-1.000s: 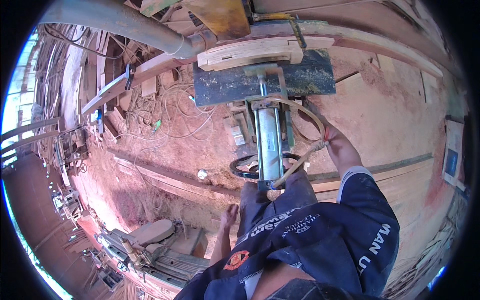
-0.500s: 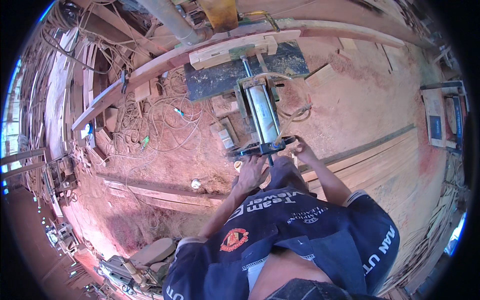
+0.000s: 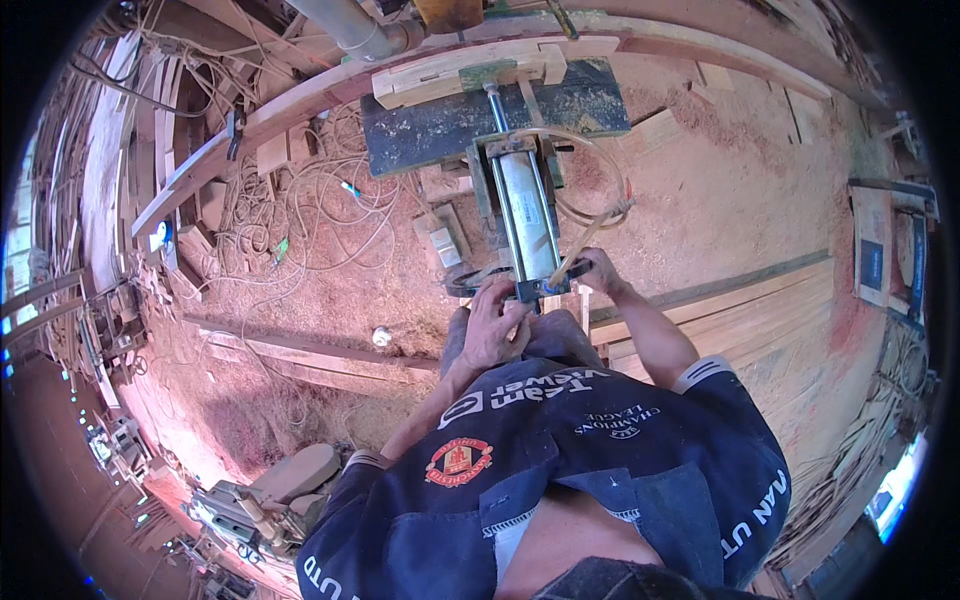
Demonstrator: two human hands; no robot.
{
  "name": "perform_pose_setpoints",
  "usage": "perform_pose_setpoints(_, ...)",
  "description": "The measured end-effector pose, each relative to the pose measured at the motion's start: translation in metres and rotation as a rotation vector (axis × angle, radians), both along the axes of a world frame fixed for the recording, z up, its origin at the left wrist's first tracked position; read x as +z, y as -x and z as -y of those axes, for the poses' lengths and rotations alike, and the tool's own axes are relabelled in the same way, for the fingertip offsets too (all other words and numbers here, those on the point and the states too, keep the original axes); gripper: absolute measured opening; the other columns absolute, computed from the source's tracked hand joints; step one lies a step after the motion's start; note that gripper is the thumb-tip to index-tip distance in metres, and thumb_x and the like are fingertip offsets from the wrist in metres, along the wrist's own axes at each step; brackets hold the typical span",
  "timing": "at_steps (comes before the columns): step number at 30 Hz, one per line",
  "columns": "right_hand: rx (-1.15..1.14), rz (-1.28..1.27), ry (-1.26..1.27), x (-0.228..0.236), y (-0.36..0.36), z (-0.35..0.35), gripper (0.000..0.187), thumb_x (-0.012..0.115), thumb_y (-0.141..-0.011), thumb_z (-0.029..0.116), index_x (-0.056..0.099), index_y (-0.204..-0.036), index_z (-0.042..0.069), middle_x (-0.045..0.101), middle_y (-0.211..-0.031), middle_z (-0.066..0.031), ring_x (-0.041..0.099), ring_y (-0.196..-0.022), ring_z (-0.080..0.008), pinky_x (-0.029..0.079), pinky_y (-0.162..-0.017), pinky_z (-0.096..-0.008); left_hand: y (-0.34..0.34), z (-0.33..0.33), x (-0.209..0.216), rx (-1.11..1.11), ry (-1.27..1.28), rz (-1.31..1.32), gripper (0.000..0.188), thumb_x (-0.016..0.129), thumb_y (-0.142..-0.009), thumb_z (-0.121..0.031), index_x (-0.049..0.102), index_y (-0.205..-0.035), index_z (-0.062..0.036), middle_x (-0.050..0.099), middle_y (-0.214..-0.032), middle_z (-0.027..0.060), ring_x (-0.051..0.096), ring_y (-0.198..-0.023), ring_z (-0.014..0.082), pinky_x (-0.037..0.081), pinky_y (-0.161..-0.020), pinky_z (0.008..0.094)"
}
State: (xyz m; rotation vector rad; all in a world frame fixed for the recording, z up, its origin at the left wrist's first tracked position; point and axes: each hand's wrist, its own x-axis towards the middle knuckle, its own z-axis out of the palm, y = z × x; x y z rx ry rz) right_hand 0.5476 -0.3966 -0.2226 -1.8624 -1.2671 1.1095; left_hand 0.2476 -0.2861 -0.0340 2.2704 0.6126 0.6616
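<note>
A silver pneumatic cylinder (image 3: 530, 210) with long tie rods points away from me. Its rod reaches a pale wooden workpiece (image 3: 430, 82) on a dark, dust-strewn table (image 3: 400, 135). Around the near end sits a black handwheel (image 3: 462, 286), partly hidden by my hands. My right hand (image 3: 603, 272) is closed round the wheel's right rim. Just left of the cylinder's end block (image 3: 540, 290), my left hand (image 3: 494, 328) has its fingers bent over the near part of the wheel; their tips are partly hidden. A clear air hose (image 3: 580, 250) runs from the end block.
A long curved wooden beam (image 3: 290, 115) spans behind the dark table. Tangled hoses (image 3: 330, 225) lie on the dusty floor to the left. Long boards (image 3: 740, 315) are stacked at right, with more planks (image 3: 310, 365) at left. A grey pipe (image 3: 350, 25) comes down from above.
My right hand has moved slightly up and closed on the wheel's rim. My left fingers have curled more beside the end block. The whole view has shifted slightly.
</note>
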Motion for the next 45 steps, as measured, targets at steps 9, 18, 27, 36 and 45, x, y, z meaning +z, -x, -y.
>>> perform_pose_setpoints(9, 0.084, 0.554, -0.081, 0.111, 0.046, -0.02, 0.02, 0.079, -0.074, 0.02, 0.074, -0.089, 0.008, 0.075, -0.092, -0.0149, 0.072, -0.09, -0.038, 0.055, -0.082, -0.0517, 0.023, -0.021, -0.009, 0.25, 0.043, -0.235, 0.063, 0.084, -0.075, -0.02, 0.063, -0.133, -0.0055, 0.057, -0.139, 0.0226, 0.059, -0.124, 0.0436, 0.044, -0.112, 0.0528)
perform_pose_setpoints(18, 0.197, 0.077, -0.037, 0.122, -0.013, -0.009, 0.068, 0.093, -0.07, 0.031, 0.07, -0.131, 0.012, 0.075, -0.124, -0.0156, 0.071, -0.115, -0.0375, 0.055, -0.099, -0.0454, -0.016, -0.039, -0.087, 0.009, -0.029, -0.076, 0.044, 0.079, -0.074, -0.031, 0.069, -0.111, -0.01, 0.07, -0.089, 0.0113, 0.071, -0.082, 0.0345, 0.057, -0.077, 0.0466)
perform_pose_setpoints(27, 0.383, 0.14, 0.043, 0.112, -0.018, -0.022, 0.081, 0.093, -0.068, 0.056, 0.068, -0.133, 0.016, 0.08, -0.103, -0.0148, 0.077, -0.096, -0.0371, 0.06, -0.086, -0.0474, -0.002, -0.046, -0.093, 0.001, 0.185, -0.129, 0.048, 0.085, -0.069, -0.025, 0.07, -0.112, -0.0099, 0.069, -0.089, 0.0134, 0.07, -0.084, 0.0389, 0.056, -0.075, 0.0501)
perform_pose_setpoints(36, 0.205, -0.064, -0.132, 0.09, -0.016, -0.013, 0.059, 0.09, -0.07, 0.046, 0.074, -0.115, 0.011, 0.078, -0.092, -0.0138, 0.078, -0.084, -0.0319, 0.061, -0.077, -0.0415, -0.029, -0.033, -0.034, -0.157, 0.141, -0.365, 0.041, 0.087, -0.086, -0.026, 0.077, -0.124, -0.0178, 0.072, -0.118, 0.0137, 0.072, -0.102, 0.0371, 0.059, -0.088, 0.0473)
perform_pose_setpoints(45, 0.162, -0.04, -0.159, 0.058, -0.02, -0.006, 0.069, 0.085, -0.067, 0.059, 0.072, -0.11, 0.007, 0.076, -0.088, -0.0134, 0.077, -0.08, -0.0319, 0.06, -0.073, -0.0386, 0.001, -0.058, -0.123, -0.141, 0.34, -0.234, 0.02, 0.077, -0.08, -0.025, 0.077, -0.088, -0.0065, 0.074, -0.08, 0.0208, 0.073, -0.073, 0.0433, 0.058, -0.068, 0.0517)
